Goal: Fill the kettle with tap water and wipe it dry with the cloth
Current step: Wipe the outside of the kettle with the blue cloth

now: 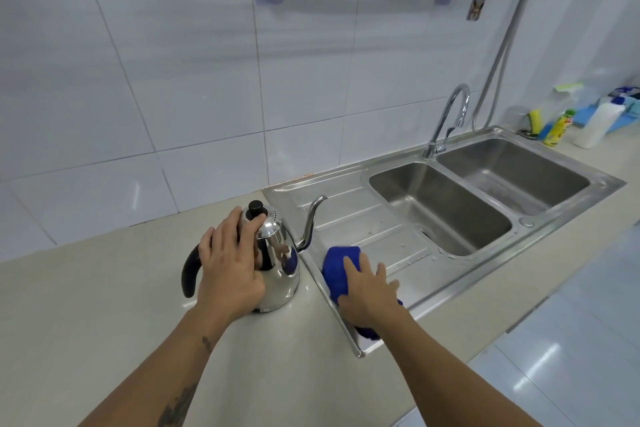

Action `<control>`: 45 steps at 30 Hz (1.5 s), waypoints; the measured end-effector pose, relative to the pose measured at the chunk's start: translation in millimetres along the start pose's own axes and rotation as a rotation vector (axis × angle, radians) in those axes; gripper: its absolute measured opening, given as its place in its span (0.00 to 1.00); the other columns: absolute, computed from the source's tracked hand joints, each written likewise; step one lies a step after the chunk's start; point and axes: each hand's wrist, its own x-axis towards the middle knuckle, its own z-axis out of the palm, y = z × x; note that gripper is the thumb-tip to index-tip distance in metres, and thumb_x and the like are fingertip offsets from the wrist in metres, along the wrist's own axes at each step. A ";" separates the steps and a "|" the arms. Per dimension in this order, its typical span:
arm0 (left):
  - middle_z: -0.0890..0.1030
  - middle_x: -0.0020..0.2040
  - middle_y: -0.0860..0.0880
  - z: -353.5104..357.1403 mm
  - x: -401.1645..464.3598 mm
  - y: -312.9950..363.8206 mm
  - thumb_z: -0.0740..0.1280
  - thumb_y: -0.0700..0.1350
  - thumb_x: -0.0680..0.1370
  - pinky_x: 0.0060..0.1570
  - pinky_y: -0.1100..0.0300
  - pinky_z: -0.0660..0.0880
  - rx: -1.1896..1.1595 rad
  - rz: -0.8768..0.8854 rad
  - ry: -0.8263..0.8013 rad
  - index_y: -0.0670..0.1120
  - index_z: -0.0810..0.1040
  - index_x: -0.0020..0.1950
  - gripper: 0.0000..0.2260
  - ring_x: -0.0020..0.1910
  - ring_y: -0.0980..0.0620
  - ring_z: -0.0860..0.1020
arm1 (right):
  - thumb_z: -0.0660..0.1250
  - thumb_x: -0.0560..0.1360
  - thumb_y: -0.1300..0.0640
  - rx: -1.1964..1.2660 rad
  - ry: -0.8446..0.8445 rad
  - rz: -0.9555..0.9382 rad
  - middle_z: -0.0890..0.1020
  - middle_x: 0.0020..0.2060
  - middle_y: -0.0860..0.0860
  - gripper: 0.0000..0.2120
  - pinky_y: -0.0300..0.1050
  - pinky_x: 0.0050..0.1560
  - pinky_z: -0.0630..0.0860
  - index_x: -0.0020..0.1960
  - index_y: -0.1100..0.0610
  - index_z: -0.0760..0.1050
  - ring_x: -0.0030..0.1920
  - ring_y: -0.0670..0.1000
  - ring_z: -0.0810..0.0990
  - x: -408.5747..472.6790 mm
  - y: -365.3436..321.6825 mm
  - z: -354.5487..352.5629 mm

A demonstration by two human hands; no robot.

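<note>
On a beige countertop (104, 288) beside a 2-basin steel sink (540, 229), a person's left hand (230, 267) is gripping the upright steel kettle (277, 253) near its lid while the right hand (369, 291) is pressing flat, fingers spread, on the blue cloth (337, 267) lying on the drainboard (374, 229).

1. Both forearms are showing bare up to the near edge of the view, with no sleeves appearing.
2. The left forearm is carrying dark tattoo markings: a small one near the wrist, a larger one nearer the elbow.
3. The left hand (228, 270) is wearing no ring, watch or glove.
4. The right hand (370, 291) is likewise showing no jewellery or glove.
</note>
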 end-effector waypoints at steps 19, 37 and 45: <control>0.61 0.77 0.52 -13.3 -0.8 -8.5 0.63 0.37 0.74 0.76 0.49 0.51 -0.288 -0.056 0.002 0.62 0.66 0.72 0.31 0.74 0.50 0.58 | 0.60 0.80 0.49 0.187 0.078 -0.198 0.52 0.81 0.51 0.32 0.64 0.77 0.54 0.80 0.51 0.52 0.80 0.59 0.53 -15.7 -33.6 -0.8; 0.77 0.65 0.56 -14.7 -25.4 -42.5 0.66 0.31 0.71 0.63 0.64 0.67 -0.254 -0.121 0.208 0.54 0.78 0.65 0.27 0.63 0.54 0.72 | 0.62 0.79 0.64 1.126 0.194 -0.017 0.81 0.56 0.53 0.18 0.42 0.39 0.77 0.68 0.54 0.69 0.43 0.49 0.81 42.0 -73.9 -36.3; 0.81 0.59 0.58 -15.9 -13.9 -51.8 0.63 0.34 0.71 0.54 0.67 0.73 -0.168 -0.041 0.267 0.54 0.82 0.60 0.24 0.55 0.55 0.77 | 0.65 0.80 0.59 1.033 0.188 -0.096 0.85 0.47 0.52 0.06 0.57 0.57 0.82 0.52 0.52 0.80 0.49 0.54 0.84 71.9 -60.5 -28.1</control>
